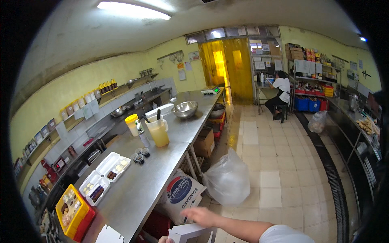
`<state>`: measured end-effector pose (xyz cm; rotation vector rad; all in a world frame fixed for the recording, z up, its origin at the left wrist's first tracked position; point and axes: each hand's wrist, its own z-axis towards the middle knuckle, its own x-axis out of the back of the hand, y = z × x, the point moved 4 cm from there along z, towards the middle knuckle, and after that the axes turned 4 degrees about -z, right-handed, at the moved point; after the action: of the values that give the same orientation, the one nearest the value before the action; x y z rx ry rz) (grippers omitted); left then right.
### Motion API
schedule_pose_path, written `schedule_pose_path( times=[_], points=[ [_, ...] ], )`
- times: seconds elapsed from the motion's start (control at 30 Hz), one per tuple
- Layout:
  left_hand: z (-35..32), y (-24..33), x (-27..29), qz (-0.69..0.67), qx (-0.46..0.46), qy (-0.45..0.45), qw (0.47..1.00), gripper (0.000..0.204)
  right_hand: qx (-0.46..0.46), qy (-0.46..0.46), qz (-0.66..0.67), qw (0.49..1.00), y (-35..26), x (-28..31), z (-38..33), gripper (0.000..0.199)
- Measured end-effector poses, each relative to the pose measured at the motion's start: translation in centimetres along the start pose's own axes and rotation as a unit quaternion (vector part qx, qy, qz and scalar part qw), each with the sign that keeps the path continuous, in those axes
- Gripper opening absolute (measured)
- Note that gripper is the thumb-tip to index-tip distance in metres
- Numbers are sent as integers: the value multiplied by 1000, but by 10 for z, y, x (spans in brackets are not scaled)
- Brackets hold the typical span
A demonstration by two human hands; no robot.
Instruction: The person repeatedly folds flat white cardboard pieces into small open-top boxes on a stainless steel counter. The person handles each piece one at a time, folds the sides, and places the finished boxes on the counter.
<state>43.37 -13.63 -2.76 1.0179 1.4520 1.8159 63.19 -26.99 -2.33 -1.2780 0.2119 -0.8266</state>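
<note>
At the lower edge, a white cardboard box (187, 232) with an opening in its side is held by my left hand (165, 240). Only a little of that hand shows, at the box's left corner. My right hand (200, 216) is just above the box, its forearm coming in from the lower right. Its fingers point left and are too blurred to show whether they grip anything. A flat white cardboard piece (109, 235) lies on the steel table (133, 190) to the left. Beyond it are a yellow-and-red crate (73, 212) of food cups and open white foam containers (114, 167) with food inside.
Farther along the table stand small cups of dark sauce (139, 156), a pitcher (158, 131), a steel bowl (185, 109) and a scale (210, 91). A white sack (182, 194) and a clear plastic bag (227, 178) sit below. A person (280, 91) sits at the back.
</note>
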Motion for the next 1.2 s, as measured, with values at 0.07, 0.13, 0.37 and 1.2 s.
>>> schedule_pose_path(
  times=[0.07,0.13,0.37,1.2],
  points=[
    [0,7,-2,68,-34,32,997,16,-58,-185,8,981,-8,-34,-10,38],
    [5,8,0,1,-32,93,995,15,-84,-108,58,989,-17,-42,-7,36],
    [24,6,12,-145,110,39,983,20,186,84,-178,963,-85,-26,-3,21],
    [-12,70,55,118,-92,206,967,17,330,50,-213,918,-116,-81,21,15]
  ],
)
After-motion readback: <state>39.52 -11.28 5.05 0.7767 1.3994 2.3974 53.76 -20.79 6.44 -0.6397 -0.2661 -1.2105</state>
